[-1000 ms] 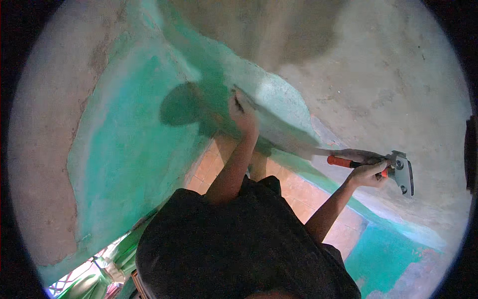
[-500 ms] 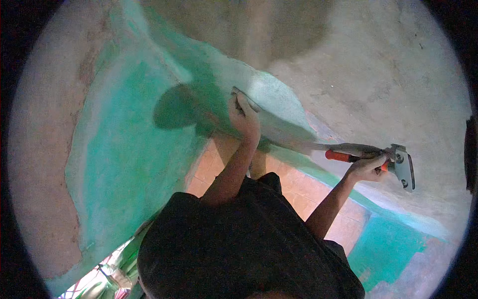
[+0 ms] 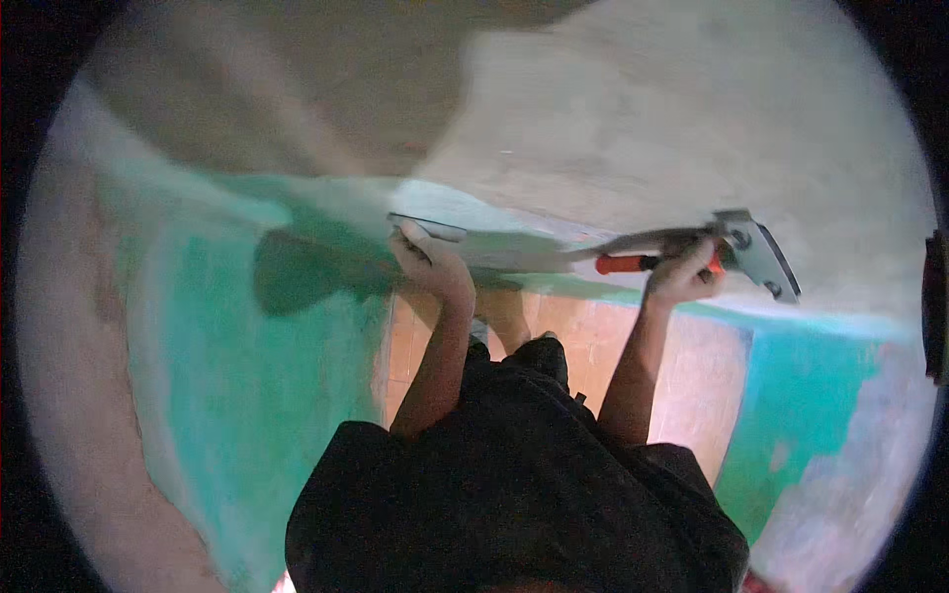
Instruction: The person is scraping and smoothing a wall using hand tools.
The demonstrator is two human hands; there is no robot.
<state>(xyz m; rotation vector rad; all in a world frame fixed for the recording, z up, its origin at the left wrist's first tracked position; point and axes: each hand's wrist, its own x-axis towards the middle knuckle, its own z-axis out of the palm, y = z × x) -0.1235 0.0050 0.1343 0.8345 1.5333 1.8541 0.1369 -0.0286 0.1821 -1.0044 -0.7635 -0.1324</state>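
Note:
My left hand (image 3: 433,267) is closed on a thin, flat grey plate (image 3: 440,229), perhaps a blade. It is raised in front of the wall, by a strip of pale green paint; whether the plate touches the wall I cannot tell. On the right, my right hand (image 3: 682,275) is wrapped round a scraper (image 3: 761,262) with a red and black handle. Its wide silver head with a dark edge points right, past my fingers, near the bare grey plaster. The scraper's handle end sticks out left of my hand.
Ahead stands a wall of bare grey plaster (image 3: 613,128) with a band of green paint below. A green painted wall (image 3: 277,385) lies on the left, another green patch (image 3: 801,415) on the right. Orange tiled floor (image 3: 583,331) shows between my arms. Shadows fall across the wall.
The view has turned, so the wall's lower edge now runs nearly level. Both hands sit further left in the picture, and more of the plate in my left hand shows. Both grips remain.

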